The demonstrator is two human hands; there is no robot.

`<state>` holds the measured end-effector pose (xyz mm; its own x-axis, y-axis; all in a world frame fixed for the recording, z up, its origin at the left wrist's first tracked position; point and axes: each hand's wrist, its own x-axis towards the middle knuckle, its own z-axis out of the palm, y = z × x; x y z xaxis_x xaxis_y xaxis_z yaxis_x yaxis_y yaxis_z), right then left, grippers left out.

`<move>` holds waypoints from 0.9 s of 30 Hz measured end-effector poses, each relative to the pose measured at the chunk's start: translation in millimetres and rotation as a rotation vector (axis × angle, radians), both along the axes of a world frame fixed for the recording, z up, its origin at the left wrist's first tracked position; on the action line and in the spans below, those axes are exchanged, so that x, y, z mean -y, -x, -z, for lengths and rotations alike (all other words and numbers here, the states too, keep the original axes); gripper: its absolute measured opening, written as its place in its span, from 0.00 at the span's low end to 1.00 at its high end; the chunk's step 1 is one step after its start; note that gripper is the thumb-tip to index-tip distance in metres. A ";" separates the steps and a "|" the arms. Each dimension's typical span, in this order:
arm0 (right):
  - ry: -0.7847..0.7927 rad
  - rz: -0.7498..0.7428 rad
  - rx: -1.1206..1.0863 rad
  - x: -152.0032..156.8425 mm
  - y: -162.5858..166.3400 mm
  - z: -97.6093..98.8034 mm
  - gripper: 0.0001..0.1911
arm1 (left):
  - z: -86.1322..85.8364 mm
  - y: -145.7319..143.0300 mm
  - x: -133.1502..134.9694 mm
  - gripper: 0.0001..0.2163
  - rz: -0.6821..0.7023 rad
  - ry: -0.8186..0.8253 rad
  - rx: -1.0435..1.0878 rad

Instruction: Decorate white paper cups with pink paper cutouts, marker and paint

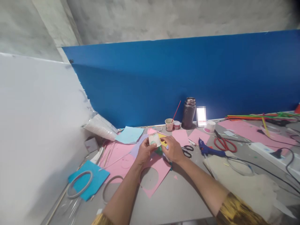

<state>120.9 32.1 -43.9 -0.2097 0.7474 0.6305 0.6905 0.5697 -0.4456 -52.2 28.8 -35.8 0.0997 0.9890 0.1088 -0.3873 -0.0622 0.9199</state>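
Over the middle of the table my left hand (145, 150) is closed around a small white paper cup (154, 140) with green print, thumb on the near side. My right hand (172, 149) is beside it, fingers bent and pinched at a yellow piece (162, 137) with dark markings, which lies against the cup's right side. Whether that piece is stuck to the cup I cannot tell. Under the hands lies pink paper (153, 182) with a large round cut-out, and a bit of green shows between them. Black-handled scissors (187, 151) rest just right of my right hand.
To the right are a blue glue gun (211, 149), red-handled scissors (225, 144) and a white power strip (269, 156) with cables. At the back stand a dark flask (188, 114) and a paper cup with a red stick (169, 124). Stacked cups (99, 125) lie left, near grey rings (80, 184).
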 end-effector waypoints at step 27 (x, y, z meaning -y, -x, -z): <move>0.076 0.134 0.198 -5.3 2.0 10.0 0.17 | -4.0 -6.7 18.2 0.11 -0.449 -0.173 -1.399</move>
<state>118.9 37.4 -53.9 -0.2192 0.8208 0.5275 0.8358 0.4369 -0.3325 -45.5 10.5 -31.8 -0.0829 0.9499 0.3014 0.8681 -0.0797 0.4899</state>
